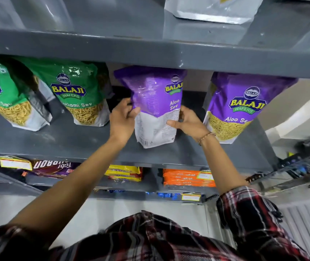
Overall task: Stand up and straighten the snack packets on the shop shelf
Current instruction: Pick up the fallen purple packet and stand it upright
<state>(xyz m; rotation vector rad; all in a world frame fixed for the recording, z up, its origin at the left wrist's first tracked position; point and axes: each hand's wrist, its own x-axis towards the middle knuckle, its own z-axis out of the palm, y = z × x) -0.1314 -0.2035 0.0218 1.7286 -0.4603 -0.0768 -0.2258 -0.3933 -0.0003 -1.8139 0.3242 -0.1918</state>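
Left hand (122, 117), right hand (187, 120) clamp purple Aloo Sev packet (155, 104) upright on grey shelf (60, 140).

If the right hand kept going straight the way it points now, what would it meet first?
Probably only the dark back of the grey metal shelf: the right hand, holding the middle purple Aloo Sev packet, points into the gap beside it, though depth is unclear.

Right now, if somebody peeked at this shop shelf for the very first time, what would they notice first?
First, the shiny purple Aloo Sev snack packet in the middle of the grey metal shelf, gripped from both sides by the left hand and the right hand, its printed back turned partly outward. Next come the bright green Balaji sev packets standing to its left and another purple Aloo Sev packet to its right.
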